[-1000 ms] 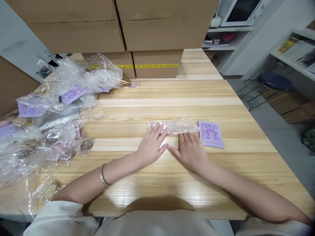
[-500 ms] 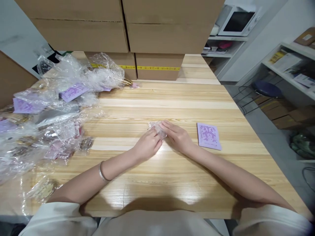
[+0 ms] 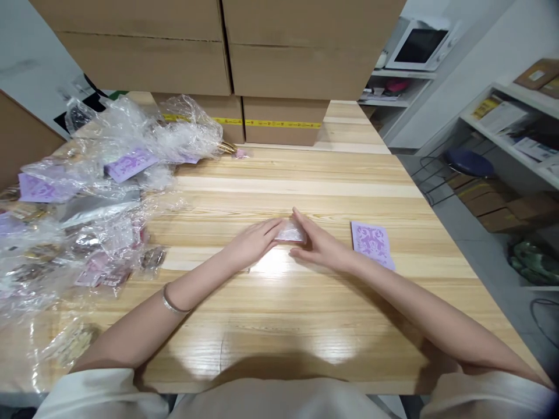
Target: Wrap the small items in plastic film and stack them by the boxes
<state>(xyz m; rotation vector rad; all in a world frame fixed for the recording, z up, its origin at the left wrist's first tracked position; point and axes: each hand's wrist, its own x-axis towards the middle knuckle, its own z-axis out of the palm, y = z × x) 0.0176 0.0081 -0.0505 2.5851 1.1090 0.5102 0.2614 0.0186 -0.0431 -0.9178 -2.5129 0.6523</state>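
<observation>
A small flat packet in clear plastic (image 3: 292,231), with a reddish front edge, lies on the table between my hands. My left hand (image 3: 254,243) is stretched flat, its fingertips on the packet's left edge and its thumb hidden. On the other side, my right hand (image 3: 321,243) is open, thumb and fingers spread around the packet's right end. Whether the right fingertips touch it I cannot tell. A purple patterned card (image 3: 372,244) lies on the wood just beyond my right wrist.
A heap of clear plastic bags (image 3: 131,131) with purple cards and small packed items covers the table's left side. Stacked cardboard boxes (image 3: 279,119) stand at the back. A packet of pale pieces (image 3: 78,343) lies near my left elbow. A stool (image 3: 468,164) stands right of the table.
My hands have moved apart from the crumpled plastic they were pressing together. The packet now shows flat between them, and the right fingers have spread.
</observation>
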